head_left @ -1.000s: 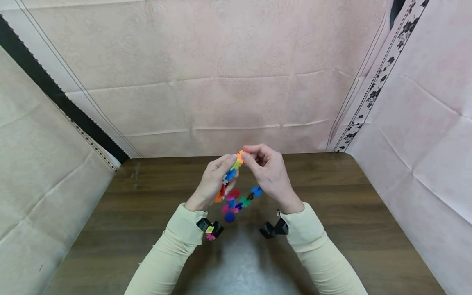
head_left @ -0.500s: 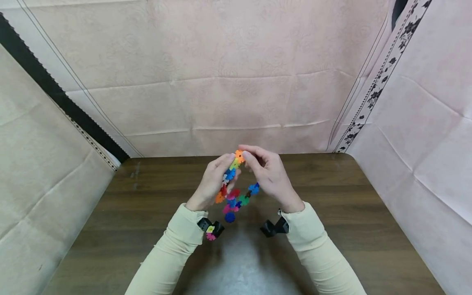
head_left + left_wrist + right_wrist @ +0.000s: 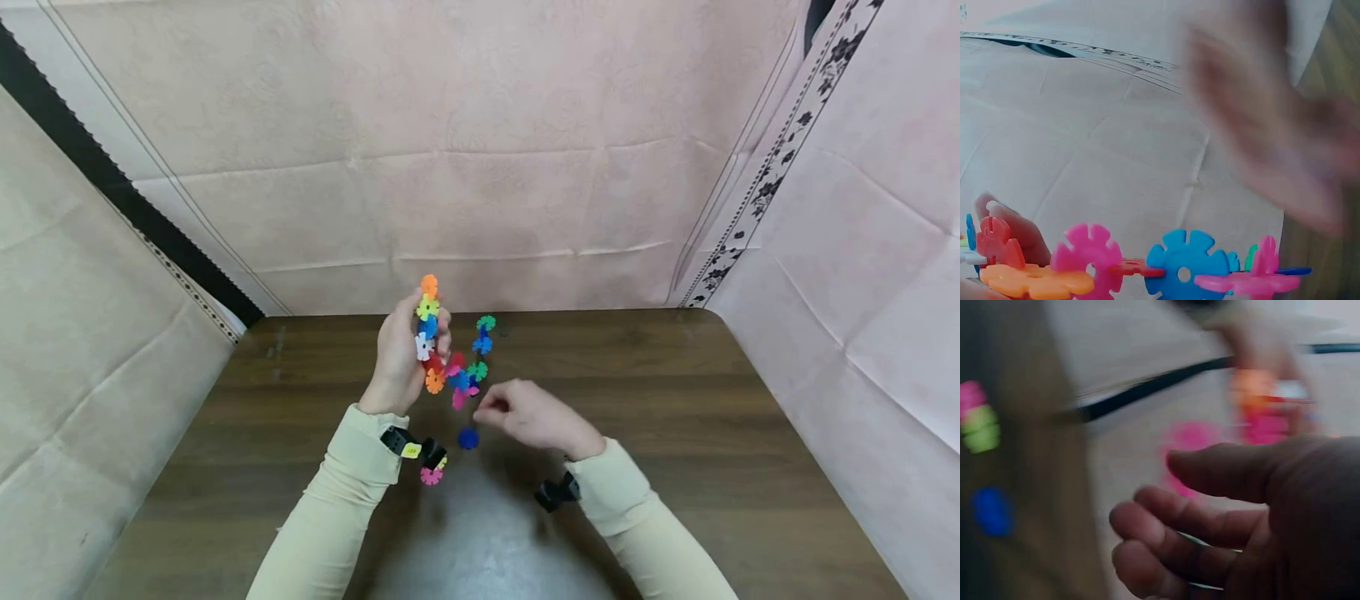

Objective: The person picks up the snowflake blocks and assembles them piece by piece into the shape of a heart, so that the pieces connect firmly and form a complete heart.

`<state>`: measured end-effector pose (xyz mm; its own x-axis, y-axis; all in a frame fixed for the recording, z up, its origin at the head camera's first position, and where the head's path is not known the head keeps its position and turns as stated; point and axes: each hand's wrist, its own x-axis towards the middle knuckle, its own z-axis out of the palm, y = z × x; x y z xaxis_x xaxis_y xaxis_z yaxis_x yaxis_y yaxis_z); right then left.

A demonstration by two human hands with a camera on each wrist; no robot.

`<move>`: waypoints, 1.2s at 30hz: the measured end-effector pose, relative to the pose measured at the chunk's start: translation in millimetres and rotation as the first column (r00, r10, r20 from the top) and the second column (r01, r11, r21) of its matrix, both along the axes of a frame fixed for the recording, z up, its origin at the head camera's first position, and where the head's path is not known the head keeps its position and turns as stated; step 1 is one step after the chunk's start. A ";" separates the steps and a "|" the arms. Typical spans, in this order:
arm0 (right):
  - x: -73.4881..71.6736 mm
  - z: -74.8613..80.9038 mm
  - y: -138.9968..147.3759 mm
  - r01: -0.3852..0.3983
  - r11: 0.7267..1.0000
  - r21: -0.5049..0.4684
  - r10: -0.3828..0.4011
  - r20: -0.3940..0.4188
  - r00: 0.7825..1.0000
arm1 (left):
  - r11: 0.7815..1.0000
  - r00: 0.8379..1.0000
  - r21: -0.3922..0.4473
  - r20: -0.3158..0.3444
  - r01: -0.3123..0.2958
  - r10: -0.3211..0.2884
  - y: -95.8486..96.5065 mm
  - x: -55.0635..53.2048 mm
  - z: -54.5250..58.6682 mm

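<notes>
My left hand (image 3: 397, 358) grips a chain of interlocking snowflake discs (image 3: 427, 308) above the table, around its white and red discs. An orange disc (image 3: 429, 286) tops the chain. Its other part bends right through a pink disc (image 3: 1088, 256) and a light-blue disc (image 3: 1179, 265) up to a green disc (image 3: 486, 322). My right hand (image 3: 536, 414) is apart from the chain, low and to its right. In the right wrist view its fingers (image 3: 1147, 522) are loosely bent with nothing between them. Close to its fingertips in the head view is a dark-blue disc (image 3: 468, 438) on the table.
A pink disc (image 3: 431, 476) lies on the wooden table (image 3: 675, 467) by the left wrist camera, with a yellow-green disc (image 3: 982, 430) against it. Pale patterned cloth (image 3: 480, 167) rises behind the table and at both sides.
My right hand has left the orange disc at the chain's top and moved down toward the dark-blue disc. My left hand has shifted left with the chain, which now stands more upright.
</notes>
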<state>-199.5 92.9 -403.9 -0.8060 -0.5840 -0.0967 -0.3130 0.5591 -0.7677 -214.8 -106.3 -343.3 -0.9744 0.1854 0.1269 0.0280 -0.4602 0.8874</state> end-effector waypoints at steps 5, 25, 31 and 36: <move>-8.2 -50.9 -23.4 0.003 0.989 0.150 0.005 -0.055 0.998 | 0.999 0.999 0.015 -0.014 0.030 -0.030 -0.6 1.4 3.2; -30.0 -83.8 -2.7 0.187 0.979 0.082 -0.181 -0.075 0.981 | 0.999 0.999 -0.030 -0.044 0.028 -0.029 0.0 3.5 2.4; -42.5 -75.9 29.8 0.546 0.796 -0.262 -0.572 -0.029 0.820 | 0.996 0.997 -0.087 -0.076 0.007 -0.013 2.0 5.0 0.7; -46.2 -61.2 42.6 0.582 0.566 -0.584 -0.737 -0.043 0.675 | 0.991 0.997 -0.134 -0.079 0.016 -0.027 5.7 5.2 -1.2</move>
<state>-245.8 135.5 -465.1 -0.9275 0.2274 0.2967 -0.2346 0.2641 -0.9356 -209.5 -100.5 -344.5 -0.9576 0.2268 0.1775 0.0932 -0.3391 0.9361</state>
